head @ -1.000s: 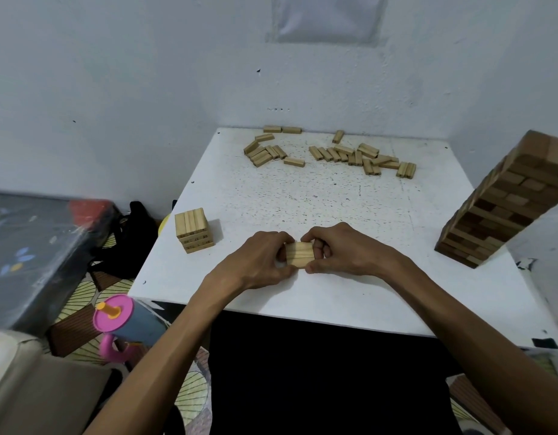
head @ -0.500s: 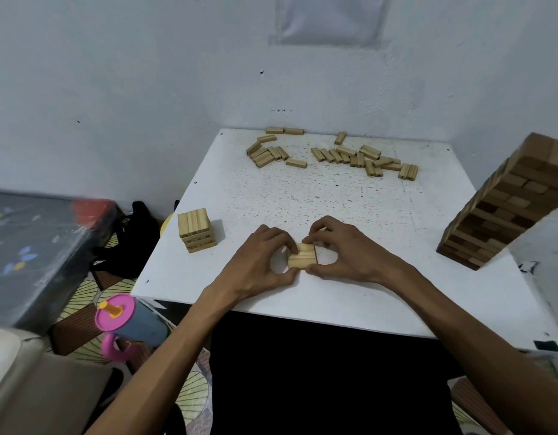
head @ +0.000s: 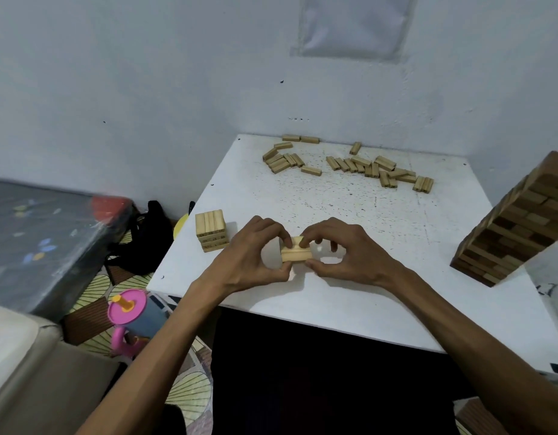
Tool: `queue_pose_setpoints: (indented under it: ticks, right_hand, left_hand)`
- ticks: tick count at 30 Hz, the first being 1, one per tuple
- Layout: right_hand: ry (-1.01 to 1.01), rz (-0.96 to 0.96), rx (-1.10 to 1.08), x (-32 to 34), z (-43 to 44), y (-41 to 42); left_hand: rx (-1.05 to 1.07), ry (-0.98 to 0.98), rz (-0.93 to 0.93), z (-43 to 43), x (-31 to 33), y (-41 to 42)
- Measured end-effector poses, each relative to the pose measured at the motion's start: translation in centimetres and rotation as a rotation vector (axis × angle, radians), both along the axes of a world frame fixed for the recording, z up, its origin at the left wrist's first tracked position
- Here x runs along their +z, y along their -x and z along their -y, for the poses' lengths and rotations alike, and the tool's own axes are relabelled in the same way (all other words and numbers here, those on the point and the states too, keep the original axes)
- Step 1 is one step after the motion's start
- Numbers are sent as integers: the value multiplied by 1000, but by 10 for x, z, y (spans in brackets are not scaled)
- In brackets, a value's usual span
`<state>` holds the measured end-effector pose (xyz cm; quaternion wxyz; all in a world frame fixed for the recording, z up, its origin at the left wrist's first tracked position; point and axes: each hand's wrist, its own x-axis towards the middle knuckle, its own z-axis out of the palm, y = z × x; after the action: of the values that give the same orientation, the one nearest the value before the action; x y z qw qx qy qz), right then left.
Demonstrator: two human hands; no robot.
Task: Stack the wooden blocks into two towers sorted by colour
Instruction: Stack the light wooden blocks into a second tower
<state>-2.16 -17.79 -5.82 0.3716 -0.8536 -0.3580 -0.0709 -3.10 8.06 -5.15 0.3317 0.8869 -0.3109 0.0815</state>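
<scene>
Head camera: a person's left hand (head: 252, 249) and right hand (head: 343, 249) meet over the near edge of a white square desk (head: 334, 312). Each pinches one end of a small bundle of pale wooden blocks (head: 296, 254) between thumb and curled fingers. The bundle lies lengthwise between the two hands, midway along the near edge; whether it rests on the desk or is held just above it cannot be told.

Beside the left hand, at the desk's left edge, stands a short square stack of pale wooden blocks (head: 210, 230), its top layer three blocks side by side. At the right edge rises a tall tower of darker brown wooden blocks (head: 519, 224), well apart from the hands. Along the far edge, loose pale wooden blocks (head: 350, 164) lie scattered flat in several clusters.

Off the desk's near-left corner, lower down, sits a blue cup with a pink lid (head: 127, 309), and farther back a black bag (head: 146, 240).
</scene>
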Motion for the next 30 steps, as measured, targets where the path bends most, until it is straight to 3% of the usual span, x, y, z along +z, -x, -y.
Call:
queue_pose_setpoints:
  ticks: [11,30]
  right_hand:
    - [-21,34,117,20,-69,-42]
    - [82,13,165,23,-150,-92]
  left_hand:
    - [116,-79,104,-67,33,-7]
    - [222,-90,13,-145,28,-34]
